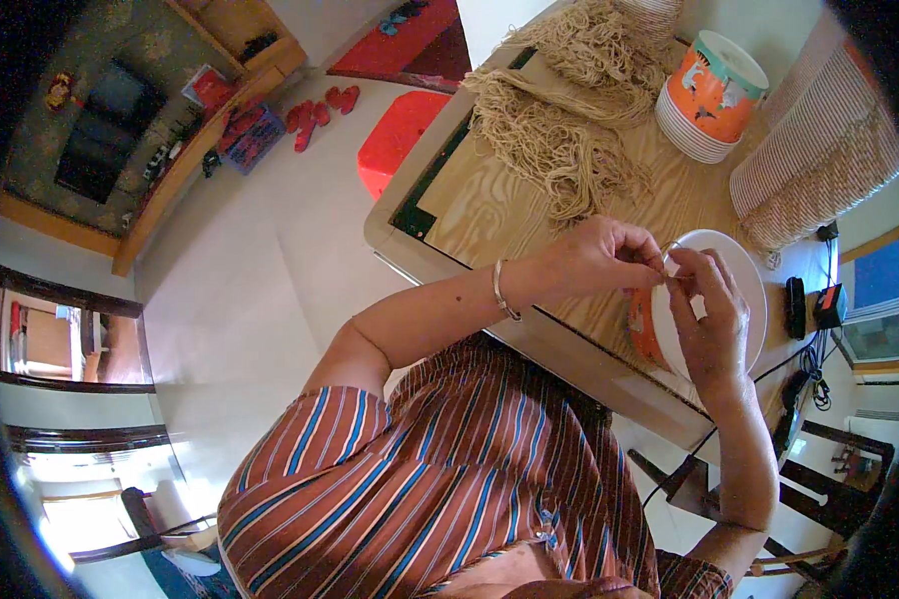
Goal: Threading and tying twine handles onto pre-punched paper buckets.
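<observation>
Under the orange-sided tub [669,334], a wood-grain board on the table [484,205], with the near table edge slanting just in front of the tub. Left of the tub, a bare strip of board up to that edge; well beyond, a broad stretch of glossy pale floor [240,290] and a smooth red stool [395,140]. Right of the tub, tighter room, with dark cables [817,384] bunched nearby.

On the tub itself, a smooth, round white face and a printed, curved side. Beyond the tub, a loose, fibrous heap of beige yarn [569,140], tangled and matte; behind and slightly right of that heap's near end, a stack of matching tubs [709,95] with ribbed white rims below. Farther right beyond the tub, tall, coarse, ridged beige material [819,150].

Over the tub's upper left rim, a thin strand [675,277], pinched between fingertips of left hand [624,258] and right hand [709,309], fingers together on both; too small to tell more. Strand's short visible length roughly crosswise above the tub. White face turned up toward the head, orange side toward the left; cannot tell whether lid, base or open mouth.
</observation>
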A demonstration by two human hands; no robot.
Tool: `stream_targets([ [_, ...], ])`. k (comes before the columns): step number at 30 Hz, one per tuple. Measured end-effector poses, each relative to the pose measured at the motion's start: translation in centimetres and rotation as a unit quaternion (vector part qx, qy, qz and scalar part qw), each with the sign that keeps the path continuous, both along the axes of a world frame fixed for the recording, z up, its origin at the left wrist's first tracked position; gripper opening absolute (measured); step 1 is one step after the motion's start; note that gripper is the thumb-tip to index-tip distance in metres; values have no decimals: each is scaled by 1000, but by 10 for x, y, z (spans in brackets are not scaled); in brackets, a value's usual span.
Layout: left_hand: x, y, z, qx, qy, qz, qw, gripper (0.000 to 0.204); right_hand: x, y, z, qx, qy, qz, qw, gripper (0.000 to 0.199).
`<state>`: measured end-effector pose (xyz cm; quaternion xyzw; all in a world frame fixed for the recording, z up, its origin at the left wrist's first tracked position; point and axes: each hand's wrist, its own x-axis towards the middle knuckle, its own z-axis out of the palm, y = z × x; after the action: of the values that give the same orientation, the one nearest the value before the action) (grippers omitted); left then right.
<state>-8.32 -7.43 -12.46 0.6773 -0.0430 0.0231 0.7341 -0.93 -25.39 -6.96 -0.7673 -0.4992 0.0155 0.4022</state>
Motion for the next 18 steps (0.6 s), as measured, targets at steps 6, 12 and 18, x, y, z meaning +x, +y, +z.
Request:
stream_targets([
  [6,0,0,7,-52,22,-6,998,13,0,-2,2,13,-113,46,992,29],
  [12,2,0,11,-26,52,4,998,12,2,-3,-1,-23,-168,39,985,17],
  [18,1,-2,6,23,-4,29,999,13,10,-1,-4,-52,-60,8,997,11],
])
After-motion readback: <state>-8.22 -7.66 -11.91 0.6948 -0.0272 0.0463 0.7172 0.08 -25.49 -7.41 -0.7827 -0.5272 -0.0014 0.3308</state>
